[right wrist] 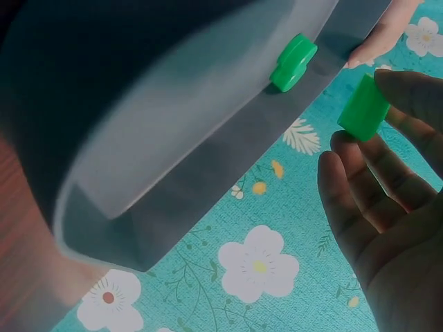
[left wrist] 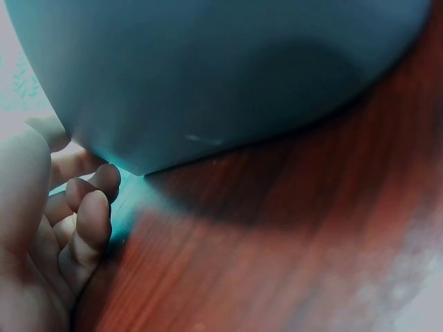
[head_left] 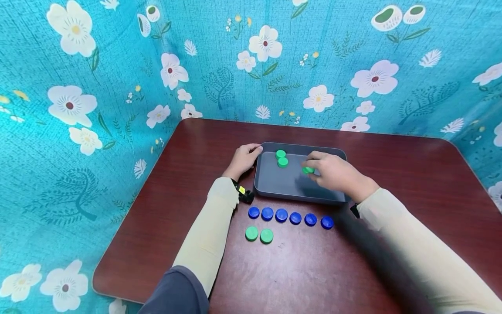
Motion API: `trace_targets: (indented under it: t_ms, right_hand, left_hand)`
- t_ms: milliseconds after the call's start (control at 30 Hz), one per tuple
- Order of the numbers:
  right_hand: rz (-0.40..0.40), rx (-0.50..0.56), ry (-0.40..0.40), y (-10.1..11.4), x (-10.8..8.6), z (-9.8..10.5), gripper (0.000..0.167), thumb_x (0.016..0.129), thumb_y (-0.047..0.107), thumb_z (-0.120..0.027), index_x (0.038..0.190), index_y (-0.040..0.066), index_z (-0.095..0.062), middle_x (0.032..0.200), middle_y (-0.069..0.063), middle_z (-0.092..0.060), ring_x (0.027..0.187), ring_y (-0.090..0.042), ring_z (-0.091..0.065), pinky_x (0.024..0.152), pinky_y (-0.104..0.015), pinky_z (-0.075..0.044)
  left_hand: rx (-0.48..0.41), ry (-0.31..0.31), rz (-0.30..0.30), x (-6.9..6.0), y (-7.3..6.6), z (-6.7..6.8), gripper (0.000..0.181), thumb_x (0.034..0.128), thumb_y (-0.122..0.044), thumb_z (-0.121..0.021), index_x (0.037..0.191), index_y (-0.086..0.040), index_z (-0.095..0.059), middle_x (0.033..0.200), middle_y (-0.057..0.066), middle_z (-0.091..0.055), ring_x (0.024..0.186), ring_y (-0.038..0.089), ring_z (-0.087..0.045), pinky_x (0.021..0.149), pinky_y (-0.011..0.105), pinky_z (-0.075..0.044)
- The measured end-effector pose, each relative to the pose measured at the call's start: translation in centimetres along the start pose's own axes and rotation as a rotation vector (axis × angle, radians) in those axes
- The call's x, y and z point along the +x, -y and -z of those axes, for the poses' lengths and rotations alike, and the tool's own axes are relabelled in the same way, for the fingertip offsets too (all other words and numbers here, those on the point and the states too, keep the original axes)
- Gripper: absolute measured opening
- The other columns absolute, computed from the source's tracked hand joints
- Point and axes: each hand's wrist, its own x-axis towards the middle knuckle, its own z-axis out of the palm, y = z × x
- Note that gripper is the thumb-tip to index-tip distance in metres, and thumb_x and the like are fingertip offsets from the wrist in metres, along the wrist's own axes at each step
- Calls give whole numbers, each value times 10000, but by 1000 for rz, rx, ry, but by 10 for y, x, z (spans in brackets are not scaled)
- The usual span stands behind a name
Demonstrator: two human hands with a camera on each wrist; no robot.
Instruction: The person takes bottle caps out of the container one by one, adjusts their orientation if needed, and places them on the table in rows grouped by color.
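My right hand (head_left: 333, 172) pinches a green bottle cap (right wrist: 365, 108) between thumb and fingers, above the inside of a grey rectangular tray (head_left: 298, 195). Two more green caps (head_left: 283, 162) sit close together on the tray floor, towards its far left. At the tray's far left corner, my left hand (head_left: 242, 160) grips the rim; the left wrist view shows its fingers (left wrist: 93, 218) bent by the outer corner. In front of the tray lie a row of several blue bottle caps (head_left: 281, 215) and, nearer me, two green caps (head_left: 266, 236) side by side.
The tray stands on a dark red-brown wooden table (head_left: 164, 218) with rounded corners. Behind and to the left hangs a turquoise cloth (head_left: 219, 52) with a flower print, close along the table's edges.
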Motion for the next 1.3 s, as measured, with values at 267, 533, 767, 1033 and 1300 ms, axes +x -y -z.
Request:
trace_targets:
  t_ms: [267, 533, 767, 1033, 1300]
  right_hand:
    - [75, 9, -41, 10, -9, -4, 329, 815, 103, -791, 1136, 66, -725, 1068, -80, -611, 959, -226, -636, 808, -415, -548]
    - [126, 3, -101, 15, -14, -10, 313, 805, 103, -798, 1108, 61, -733, 1034, -61, -597, 911, -196, -621, 762, -377, -553]
    - [155, 34, -132, 21, -18, -14, 293, 812, 129, -796, 1090, 58, -735, 1024, -46, -592, 871, -167, -625, 726, -357, -551]
    - [166, 40, -141, 27, -22, -23, 268, 827, 156, -779, 1078, 70, -739, 1007, -23, -581, 849, -146, -606, 709, -345, -543]
    - [179, 45, -146, 32, -25, -26, 259, 821, 165, -790, 1061, 79, -745, 995, -16, -573, 833, -131, -591, 706, -329, -541]
  left_hand:
    - [-14, 7, 26, -3, 2, -1, 430, 989, -477, -527, 1314, -216, -633, 1125, -24, -648, 672, 197, -603, 606, 317, -525]
    - [-13, 5, 12, -1, -2, 1, 431, 992, -475, -521, 1316, -212, -632, 1135, -20, -645, 683, 190, -603, 607, 320, -521]
    - [-7, 2, 10, 1, -3, 1, 434, 992, -483, -517, 1315, -215, -630, 925, 11, -664, 591, 217, -589, 591, 321, -516]
    - [-9, 1, 18, 0, -3, 0, 421, 994, -474, -518, 1308, -219, -634, 946, 3, -663, 575, 217, -584, 586, 325, -516]
    - [-4, -4, 11, 0, -2, 1, 426, 994, -470, -520, 1306, -206, -639, 1034, -26, -663, 588, 218, -600, 597, 330, -530]
